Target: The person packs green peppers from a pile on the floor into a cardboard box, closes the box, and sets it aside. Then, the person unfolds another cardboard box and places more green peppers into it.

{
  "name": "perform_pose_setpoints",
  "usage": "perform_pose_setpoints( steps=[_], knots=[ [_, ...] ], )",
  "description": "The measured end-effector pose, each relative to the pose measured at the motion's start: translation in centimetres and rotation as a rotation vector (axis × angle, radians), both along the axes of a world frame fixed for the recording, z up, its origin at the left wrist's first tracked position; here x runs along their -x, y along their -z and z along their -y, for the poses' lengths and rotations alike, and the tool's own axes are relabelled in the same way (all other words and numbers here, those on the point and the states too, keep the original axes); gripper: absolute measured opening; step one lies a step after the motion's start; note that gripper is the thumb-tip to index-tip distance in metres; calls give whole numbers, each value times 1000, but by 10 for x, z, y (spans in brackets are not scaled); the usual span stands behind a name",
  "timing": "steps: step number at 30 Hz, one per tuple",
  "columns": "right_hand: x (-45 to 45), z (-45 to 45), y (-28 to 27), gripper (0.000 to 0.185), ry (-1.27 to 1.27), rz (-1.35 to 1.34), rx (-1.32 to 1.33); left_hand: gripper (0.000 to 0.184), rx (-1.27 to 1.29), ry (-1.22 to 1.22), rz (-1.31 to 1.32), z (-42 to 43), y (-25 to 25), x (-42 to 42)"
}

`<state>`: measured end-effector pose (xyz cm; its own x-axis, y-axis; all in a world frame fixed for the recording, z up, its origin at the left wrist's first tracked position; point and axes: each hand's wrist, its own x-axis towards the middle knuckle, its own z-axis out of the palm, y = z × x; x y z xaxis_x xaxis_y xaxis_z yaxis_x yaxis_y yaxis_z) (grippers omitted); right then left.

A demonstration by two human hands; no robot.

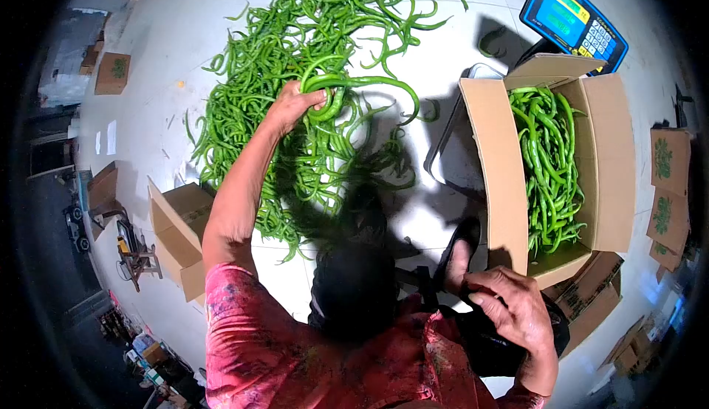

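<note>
Long green peppers (251, 77) lie in a big heap on the pale floor. Over the heap, my left hand (299, 104) is closed around a few curved peppers (369, 82), one of which sticks out to the right. An open cardboard box (502, 165) at the right holds many green peppers (546, 165). My right hand (513, 309) is near the box's lower left corner, above my lap, fingers curled; whether anything lies between the fingertips is too small to tell.
A blue scale display (572, 23) stands behind the filled box, its metal platform (454, 143) under the box. Another open carton (181, 224) is left of the heap. Flattened cartons (668, 195) lie at the far right, a small wooden stool (138, 258) at the left.
</note>
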<state>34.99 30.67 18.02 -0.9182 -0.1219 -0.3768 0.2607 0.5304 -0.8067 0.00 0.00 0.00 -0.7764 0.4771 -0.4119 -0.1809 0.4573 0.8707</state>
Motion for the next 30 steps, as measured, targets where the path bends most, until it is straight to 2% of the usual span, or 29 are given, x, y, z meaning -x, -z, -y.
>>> perform_pose_setpoints(
  steps=[2,3,9,11,12,13,15,18,19,21,22,23,25,26,30],
  knots=[
    [13,-2,7,21,51,-5,35,22,-161,-114,112,1,-3,-4],
    [-9,3,-16,20,44,-36,56,17,-268,-210,131,-2,-60,-39],
    [-18,1,-26,22,232,127,226,19,-374,-107,144,-44,-145,-103],
    [-26,0,-9,28,379,-17,331,19,-408,-70,204,-66,-168,-123],
    [-27,-6,-6,37,433,5,484,20,-419,-19,197,-75,-175,-130],
    [-28,-15,-8,39,421,23,486,21,-422,31,206,-83,-182,-139],
    [-29,-23,-8,53,669,-48,772,23,-407,159,178,-104,-200,-157],
    [-37,-40,-18,59,553,-139,1083,28,-314,316,143,-134,-212,-177],
    [-41,-39,-27,53,586,-107,1072,30,-294,356,139,-144,-208,-183],
    [-47,-46,-33,47,492,-113,887,30,-333,375,221,-165,-213,-200],
    [-49,-46,-33,45,565,-118,959,38,-415,353,293,-174,-202,-202],
    [-50,-49,-31,42,634,-138,916,45,-508,332,367,-182,-195,-201],
    [-53,-63,-25,38,795,-231,817,45,-543,246,537,-199,-208,-206],
    [-54,-71,-23,35,840,-260,814,36,-602,251,567,-203,-189,-196],
    [-64,-94,-20,35,928,-283,748,30,-700,153,595,-218,-184,-199]
  ],
)
